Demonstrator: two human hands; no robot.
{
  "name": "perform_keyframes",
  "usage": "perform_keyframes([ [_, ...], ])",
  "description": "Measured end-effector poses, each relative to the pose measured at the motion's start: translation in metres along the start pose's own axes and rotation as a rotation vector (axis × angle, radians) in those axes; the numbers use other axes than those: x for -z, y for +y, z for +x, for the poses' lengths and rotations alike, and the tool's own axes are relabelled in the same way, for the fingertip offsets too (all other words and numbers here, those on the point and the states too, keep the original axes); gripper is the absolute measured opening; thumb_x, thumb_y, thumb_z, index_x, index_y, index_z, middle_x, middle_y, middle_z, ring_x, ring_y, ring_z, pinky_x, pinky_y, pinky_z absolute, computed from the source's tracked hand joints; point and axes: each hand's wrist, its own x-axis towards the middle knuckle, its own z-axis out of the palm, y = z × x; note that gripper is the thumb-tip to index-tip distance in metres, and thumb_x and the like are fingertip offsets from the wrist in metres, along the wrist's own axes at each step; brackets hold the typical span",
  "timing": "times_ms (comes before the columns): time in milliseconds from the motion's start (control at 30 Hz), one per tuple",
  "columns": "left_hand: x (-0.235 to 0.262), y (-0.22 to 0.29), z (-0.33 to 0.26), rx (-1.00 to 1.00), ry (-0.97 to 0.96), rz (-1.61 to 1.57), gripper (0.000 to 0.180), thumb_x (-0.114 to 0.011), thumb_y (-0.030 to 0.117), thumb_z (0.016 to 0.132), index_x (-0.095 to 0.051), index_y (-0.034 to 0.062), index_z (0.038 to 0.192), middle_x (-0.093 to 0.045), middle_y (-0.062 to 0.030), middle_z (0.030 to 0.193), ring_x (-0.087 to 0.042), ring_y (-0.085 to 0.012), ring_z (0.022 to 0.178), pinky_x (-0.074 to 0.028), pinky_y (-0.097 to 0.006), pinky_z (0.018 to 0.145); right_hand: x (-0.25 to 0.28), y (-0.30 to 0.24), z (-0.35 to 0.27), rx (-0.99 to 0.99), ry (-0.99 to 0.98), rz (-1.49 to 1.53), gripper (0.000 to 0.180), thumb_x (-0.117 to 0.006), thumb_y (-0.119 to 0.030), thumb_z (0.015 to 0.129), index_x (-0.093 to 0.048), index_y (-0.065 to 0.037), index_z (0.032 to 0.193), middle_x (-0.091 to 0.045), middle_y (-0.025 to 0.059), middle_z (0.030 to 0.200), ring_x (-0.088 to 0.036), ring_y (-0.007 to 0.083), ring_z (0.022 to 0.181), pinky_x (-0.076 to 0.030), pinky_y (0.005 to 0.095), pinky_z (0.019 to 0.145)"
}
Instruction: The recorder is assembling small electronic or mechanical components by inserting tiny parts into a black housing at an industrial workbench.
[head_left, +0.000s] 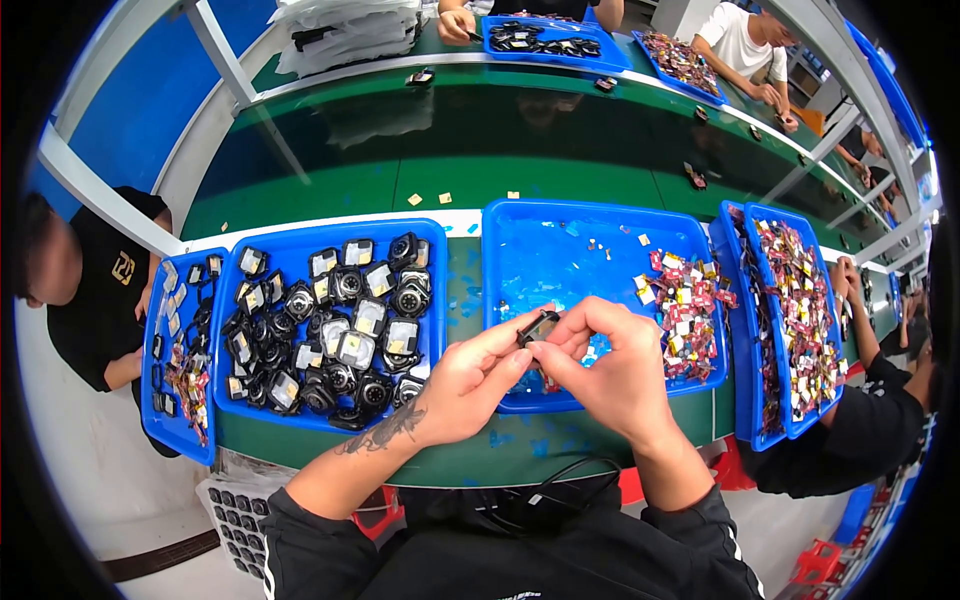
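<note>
Both hands meet above the near edge of the middle blue tray. Between them is a small black watch case, tilted, its details partly covered by fingers. My left hand is closed on its left side with thumb and fingertips. The thumb and forefinger of my right hand pinch its right side. In the tray's right half lies a heap of small red-and-white circuit pieces, with blue film scraps scattered about. To the left, another blue tray holds many similar black watch cases.
Stacked blue trays of circuit pieces stand at right; a smaller mixed tray is far left. Beyond runs a green conveyor carrying a few parts. Co-workers sit at left, right and across. A black cable lies by my lap.
</note>
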Motion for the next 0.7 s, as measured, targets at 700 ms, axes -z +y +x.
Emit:
perform_keyframes([
  [700, -0.001, 0.011, 0.008, -0.421, 0.219, 0.661, 0.037, -0.053, -0.006, 0.089, -0.062, 0.0044, 0.123, -0.059, -0.0186, 0.116, -0.066, -0.0296, 0.097, -0.054, -0.034, 0.08, 0.003, 0.015, -0.014, -0.239, 0.037, 0.4, 0.011, -0.07, 0.0, 0.084, -0.065, 0.004, 0.092, -0.068, 0.0073, 0.088, -0.065, 0.0097, 0.081, -0.055, 0.024, 0.074],
])
